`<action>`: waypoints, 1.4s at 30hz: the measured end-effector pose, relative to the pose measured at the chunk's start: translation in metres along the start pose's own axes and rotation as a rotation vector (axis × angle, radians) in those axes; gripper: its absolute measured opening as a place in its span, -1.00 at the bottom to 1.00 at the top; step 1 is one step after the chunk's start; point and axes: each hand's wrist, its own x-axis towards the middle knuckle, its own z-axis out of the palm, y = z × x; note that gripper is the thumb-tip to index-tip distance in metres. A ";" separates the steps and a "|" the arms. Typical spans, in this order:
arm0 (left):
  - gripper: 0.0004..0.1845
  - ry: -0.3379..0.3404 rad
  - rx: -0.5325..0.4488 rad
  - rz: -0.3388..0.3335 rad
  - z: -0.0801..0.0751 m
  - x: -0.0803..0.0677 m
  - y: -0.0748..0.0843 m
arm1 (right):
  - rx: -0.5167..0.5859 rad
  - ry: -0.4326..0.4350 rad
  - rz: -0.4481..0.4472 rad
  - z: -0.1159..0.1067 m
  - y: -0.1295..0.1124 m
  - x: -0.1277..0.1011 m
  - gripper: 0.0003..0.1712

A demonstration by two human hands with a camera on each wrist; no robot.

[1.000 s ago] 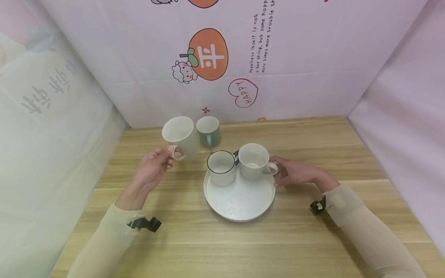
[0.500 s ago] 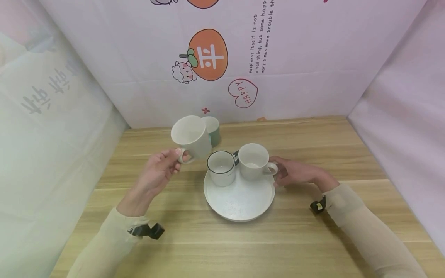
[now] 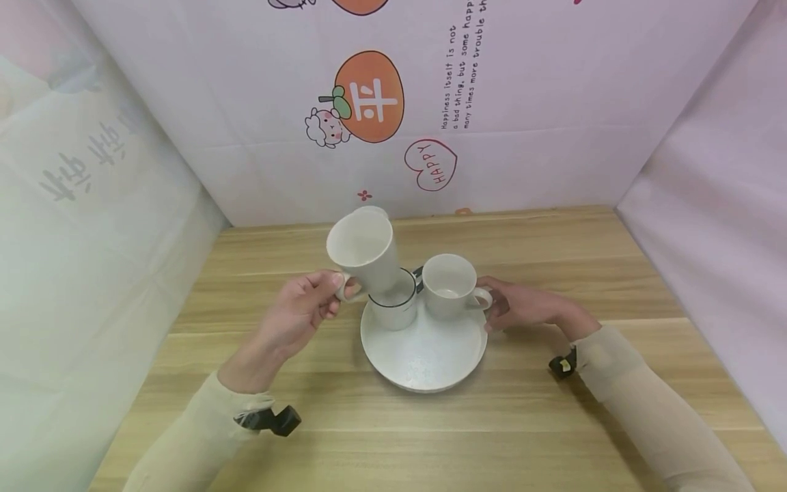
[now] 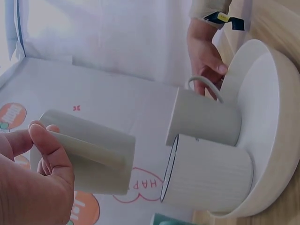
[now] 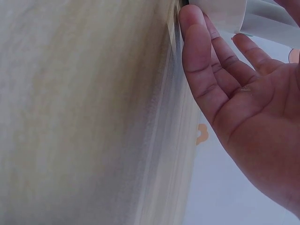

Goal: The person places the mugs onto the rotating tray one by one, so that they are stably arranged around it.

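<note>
My left hand (image 3: 301, 311) pinches the handle of a white mug (image 3: 378, 263), tilted in the air above the table. In the head view this mug overlaps the black-rimmed white mug (image 3: 395, 316), which stands upright on a round white tray (image 3: 424, 362). Beside that one on the tray is another white mug (image 3: 449, 290), its handle pointing right. My right hand (image 3: 522, 304) is at the tray's right rim, fingers loosely extended against its side, as the right wrist view shows. A green mug (image 4: 171, 219) at the back is mostly hidden behind the held mug.
The wooden table (image 3: 393, 451) meets a printed white cloth (image 3: 529, 123) at the back. More cloth hangs on the left and right sides. Dark wrist cameras are strapped at both sleeves.
My left hand has carried the white mug rightward, from left of the green mug to over the black-rimmed mug's left side, now covering most of the green one. The right hand stays put.
</note>
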 end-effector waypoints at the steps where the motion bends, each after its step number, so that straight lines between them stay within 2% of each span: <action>1: -0.82 -0.007 0.002 0.000 0.002 0.000 0.000 | 0.000 0.000 0.000 0.000 0.000 0.000 -0.04; 5: -0.83 -0.020 0.006 0.000 0.010 -0.002 -0.002 | 0.004 -0.003 -0.003 0.000 -0.002 -0.001 -0.04; 19: -0.84 -0.130 -0.003 -0.022 0.030 -0.004 -0.012 | 0.019 -0.012 -0.003 0.001 0.001 0.000 -0.02; 28: -0.87 -0.120 0.027 -0.099 0.045 -0.004 -0.021 | 0.023 -0.013 -0.006 0.001 0.004 0.001 -0.01; 42: -0.89 -0.156 0.121 -0.121 0.057 -0.003 -0.041 | 0.025 -0.018 -0.028 0.001 0.002 0.001 -0.05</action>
